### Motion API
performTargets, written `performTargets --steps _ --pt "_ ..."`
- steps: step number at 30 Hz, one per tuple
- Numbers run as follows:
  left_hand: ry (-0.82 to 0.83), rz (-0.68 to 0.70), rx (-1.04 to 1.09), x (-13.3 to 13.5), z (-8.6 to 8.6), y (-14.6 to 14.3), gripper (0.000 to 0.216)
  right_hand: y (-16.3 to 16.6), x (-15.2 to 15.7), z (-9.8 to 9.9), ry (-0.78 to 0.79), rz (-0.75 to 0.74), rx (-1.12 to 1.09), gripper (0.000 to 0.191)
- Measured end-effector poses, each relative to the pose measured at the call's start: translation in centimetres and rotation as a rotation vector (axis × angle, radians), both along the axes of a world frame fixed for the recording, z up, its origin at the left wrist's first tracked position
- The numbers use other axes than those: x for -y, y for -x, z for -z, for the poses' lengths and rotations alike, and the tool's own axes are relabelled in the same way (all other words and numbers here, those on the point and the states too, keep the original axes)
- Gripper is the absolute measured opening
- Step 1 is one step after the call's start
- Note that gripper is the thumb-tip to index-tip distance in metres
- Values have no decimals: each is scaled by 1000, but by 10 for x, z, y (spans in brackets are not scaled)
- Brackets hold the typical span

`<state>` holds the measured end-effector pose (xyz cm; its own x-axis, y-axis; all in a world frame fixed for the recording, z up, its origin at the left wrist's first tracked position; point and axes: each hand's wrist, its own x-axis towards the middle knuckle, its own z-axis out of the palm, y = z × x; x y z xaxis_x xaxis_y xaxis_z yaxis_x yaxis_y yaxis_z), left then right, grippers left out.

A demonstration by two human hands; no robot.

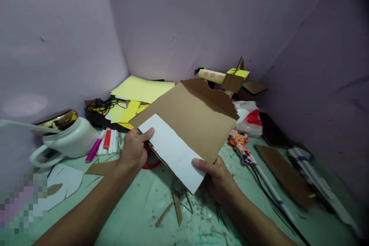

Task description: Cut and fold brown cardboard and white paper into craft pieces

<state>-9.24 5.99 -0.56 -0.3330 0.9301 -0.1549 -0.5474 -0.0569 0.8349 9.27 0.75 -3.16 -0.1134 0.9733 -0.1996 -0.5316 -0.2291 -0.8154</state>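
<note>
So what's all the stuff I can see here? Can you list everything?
cardboard sheet: one, brown, held up in the middle
paper strip: one, white, on the cardboard sheet's near face
yellow paper sheets: several, yellow, back left
markers: a few, pink, red and white, beside the jug
jug: one, white with gold top, far left
plastic bag: one, white and red, behind the sheet, right
paper tube: one, yellow with pink dots, by the back wall
cardboard strip: one, brown, right
table: one, pale green, scraps scattered on it
left hand: grips the sheet's left edge
right hand: grips its lower edge
</note>
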Motion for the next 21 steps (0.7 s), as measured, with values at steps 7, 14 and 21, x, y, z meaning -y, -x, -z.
performTargets --steps 7,14,21 --pt "-17 6 -8 1 0 2 43 0 1 0 -26 -38 42 52" --pt "-5 12 -3 0 -3 3 42 -1 2 1 -22 -56 90 52" --pt "20 17 -14 -1 -2 3 36 0 3 1 -13 -42 81 48"
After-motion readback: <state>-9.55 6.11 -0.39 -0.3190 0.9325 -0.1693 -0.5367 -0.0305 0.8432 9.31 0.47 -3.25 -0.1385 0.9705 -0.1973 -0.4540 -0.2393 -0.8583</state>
